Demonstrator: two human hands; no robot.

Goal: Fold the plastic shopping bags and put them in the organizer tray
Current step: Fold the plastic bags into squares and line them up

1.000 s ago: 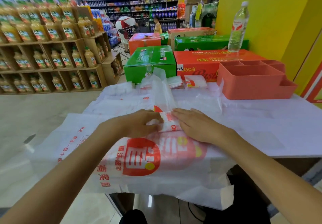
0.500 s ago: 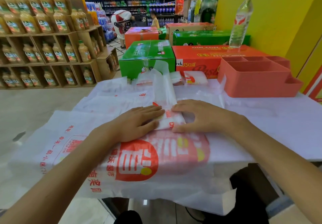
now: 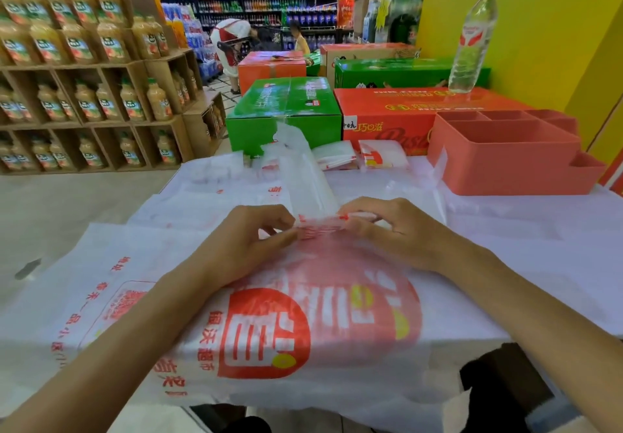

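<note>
A folded strip of plastic bag (image 3: pixel 320 225) is pinched at its ends by the left hand (image 3: pixel 249 240) and right hand (image 3: pixel 391 230), each grip narrow, above the tabletop (image 3: pixel 539 264).

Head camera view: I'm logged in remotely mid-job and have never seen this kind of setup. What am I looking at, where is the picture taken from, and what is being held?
There is no machine here: the single picture comes from a camera worn on a person's head, looking forward and down at their bare hands. The left hand and right hand each pinch one end of a narrow folded strip of thin white plastic shopping bag with red print, which is being folded up. Under it, more flat white plastic bags are spread over the white table. At the far right stands the coral-red plastic organizer tray with compartments; nothing is visible inside it. Two small already folded bag bundles lie left of it.
</note>
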